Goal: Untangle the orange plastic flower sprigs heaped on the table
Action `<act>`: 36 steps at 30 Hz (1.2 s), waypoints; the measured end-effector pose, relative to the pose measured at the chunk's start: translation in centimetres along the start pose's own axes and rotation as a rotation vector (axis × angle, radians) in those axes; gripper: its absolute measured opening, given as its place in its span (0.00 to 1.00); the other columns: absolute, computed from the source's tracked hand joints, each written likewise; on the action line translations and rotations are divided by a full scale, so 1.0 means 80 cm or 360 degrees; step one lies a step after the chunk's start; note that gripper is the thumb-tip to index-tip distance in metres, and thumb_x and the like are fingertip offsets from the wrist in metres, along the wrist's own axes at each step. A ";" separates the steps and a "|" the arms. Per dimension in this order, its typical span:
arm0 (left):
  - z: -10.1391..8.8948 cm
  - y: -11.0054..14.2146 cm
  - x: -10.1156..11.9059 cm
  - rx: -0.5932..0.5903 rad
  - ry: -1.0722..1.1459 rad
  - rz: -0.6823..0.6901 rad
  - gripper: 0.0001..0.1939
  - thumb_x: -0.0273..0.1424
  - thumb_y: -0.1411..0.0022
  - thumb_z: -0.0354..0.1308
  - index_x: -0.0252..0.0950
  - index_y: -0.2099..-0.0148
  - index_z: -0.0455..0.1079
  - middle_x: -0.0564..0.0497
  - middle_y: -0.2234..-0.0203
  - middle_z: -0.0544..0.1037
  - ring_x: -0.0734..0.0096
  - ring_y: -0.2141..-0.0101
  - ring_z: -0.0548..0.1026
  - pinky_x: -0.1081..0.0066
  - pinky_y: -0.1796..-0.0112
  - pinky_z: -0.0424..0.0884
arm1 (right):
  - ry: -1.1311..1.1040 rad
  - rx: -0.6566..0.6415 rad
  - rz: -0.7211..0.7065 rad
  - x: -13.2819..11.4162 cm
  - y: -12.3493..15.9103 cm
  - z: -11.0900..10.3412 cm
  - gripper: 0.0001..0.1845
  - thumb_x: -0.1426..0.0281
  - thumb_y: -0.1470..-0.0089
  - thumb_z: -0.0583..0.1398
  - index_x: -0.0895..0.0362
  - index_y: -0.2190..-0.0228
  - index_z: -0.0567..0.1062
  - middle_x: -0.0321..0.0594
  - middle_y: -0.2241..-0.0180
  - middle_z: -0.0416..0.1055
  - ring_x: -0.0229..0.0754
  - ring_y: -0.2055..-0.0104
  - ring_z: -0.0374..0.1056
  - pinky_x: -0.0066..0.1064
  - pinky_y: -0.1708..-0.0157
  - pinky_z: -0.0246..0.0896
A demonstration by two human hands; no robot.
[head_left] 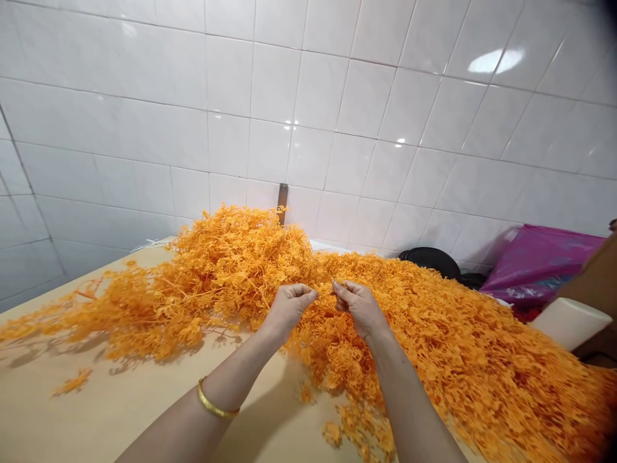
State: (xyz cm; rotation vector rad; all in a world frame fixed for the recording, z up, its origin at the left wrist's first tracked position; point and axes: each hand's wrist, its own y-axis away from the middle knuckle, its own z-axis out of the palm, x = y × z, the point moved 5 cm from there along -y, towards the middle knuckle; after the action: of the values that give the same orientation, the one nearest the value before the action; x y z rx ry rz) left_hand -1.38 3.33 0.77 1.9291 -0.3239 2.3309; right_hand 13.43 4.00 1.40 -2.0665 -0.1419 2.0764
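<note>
Both my hands are raised over the front of a large heap of orange artificial foliage [463,347], a small gap between them. My left hand [288,308], with a gold bangle [212,402] on its forearm, is closed in a pinch. Whatever lies between its fingertips is too small to make out. Facing it, my right hand [359,307] also pinches, thumb against forefinger, and what it holds blends with the orange behind. Further left, a looser pile of orange sprigs [231,263] spreads with long stems toward the table's left side.
The tan tabletop [159,411] runs up to a white tiled wall [318,90]. One loose sprig [72,382] lies at left. Black round discs [431,260], a purple bag [540,263], a white cylinder [571,323] and a brown box [600,289] stand at right. A metal strip [283,199] rises behind the pile.
</note>
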 end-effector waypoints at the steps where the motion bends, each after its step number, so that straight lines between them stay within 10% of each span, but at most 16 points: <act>1: -0.003 -0.001 0.001 0.0027 -0.0021 0.0014 0.12 0.37 0.57 0.58 0.32 0.79 0.63 0.61 0.92 0.52 0.86 0.88 0.45 0.76 0.84 0.40 | 0.0064 0.0221 -0.0023 0.000 -0.002 -0.016 0.16 0.58 0.61 0.59 0.58 0.82 0.63 0.29 0.85 0.54 0.30 0.83 0.49 0.25 0.82 0.49; 6: -0.022 -0.008 0.006 0.0190 -0.0092 0.0185 0.12 0.35 0.56 0.57 0.33 0.81 0.62 0.60 0.90 0.53 0.84 0.86 0.48 0.77 0.83 0.44 | 0.0157 0.0788 -0.0014 -0.009 -0.001 -0.076 0.12 0.60 0.60 0.57 0.56 0.77 0.64 0.33 0.81 0.60 0.32 0.84 0.53 0.26 0.83 0.53; 12: 0.002 -0.006 -0.002 -0.0095 -0.0303 0.0388 0.10 0.34 0.53 0.54 0.32 0.78 0.67 0.56 0.86 0.60 0.80 0.81 0.54 0.76 0.78 0.50 | 0.0412 0.0189 -0.0008 -0.023 0.005 -0.023 0.16 0.58 0.60 0.58 0.56 0.71 0.69 0.40 0.68 0.66 0.37 0.72 0.62 0.27 0.76 0.56; 19: 0.015 0.003 0.000 -0.0230 -0.0463 0.0499 0.09 0.33 0.51 0.52 0.33 0.79 0.65 0.56 0.85 0.59 0.80 0.81 0.54 0.76 0.78 0.49 | 0.0542 -0.0420 -0.0084 -0.016 0.019 0.024 0.21 0.53 0.58 0.55 0.59 0.83 0.66 0.32 0.83 0.58 0.33 0.78 0.54 0.26 0.77 0.49; 23: 0.012 0.004 0.000 -0.0131 -0.0536 0.0480 0.14 0.35 0.51 0.52 0.34 0.83 0.57 0.58 0.87 0.53 0.81 0.83 0.50 0.76 0.80 0.47 | 0.0674 -0.0119 -0.0306 -0.021 0.015 0.020 0.20 0.54 0.56 0.54 0.58 0.84 0.62 0.30 0.84 0.55 0.32 0.81 0.50 0.26 0.79 0.45; 29: 0.008 0.004 0.009 -0.0128 -0.0356 0.0308 0.16 0.36 0.54 0.56 0.34 0.84 0.55 0.59 0.89 0.51 0.83 0.85 0.48 0.76 0.82 0.45 | 0.0940 0.0777 -0.0246 -0.022 0.002 -0.063 0.14 0.59 0.54 0.52 0.57 0.81 0.63 0.36 0.82 0.61 0.36 0.80 0.57 0.27 0.80 0.48; 36: -0.017 -0.007 0.022 -0.0130 0.0434 0.0133 0.10 0.34 0.54 0.59 0.33 0.77 0.63 0.60 0.89 0.54 0.85 0.87 0.50 0.78 0.84 0.47 | 0.1346 0.0366 -0.0474 -0.039 0.004 -0.033 0.11 0.71 0.59 0.53 0.57 0.71 0.72 0.42 0.68 0.68 0.41 0.67 0.63 0.32 0.66 0.54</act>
State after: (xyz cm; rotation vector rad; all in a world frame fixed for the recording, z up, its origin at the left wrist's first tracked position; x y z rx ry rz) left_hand -2.92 4.08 2.31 1.5647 -0.4726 2.5481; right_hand 15.99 2.79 4.37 -2.3876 -0.0616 0.8915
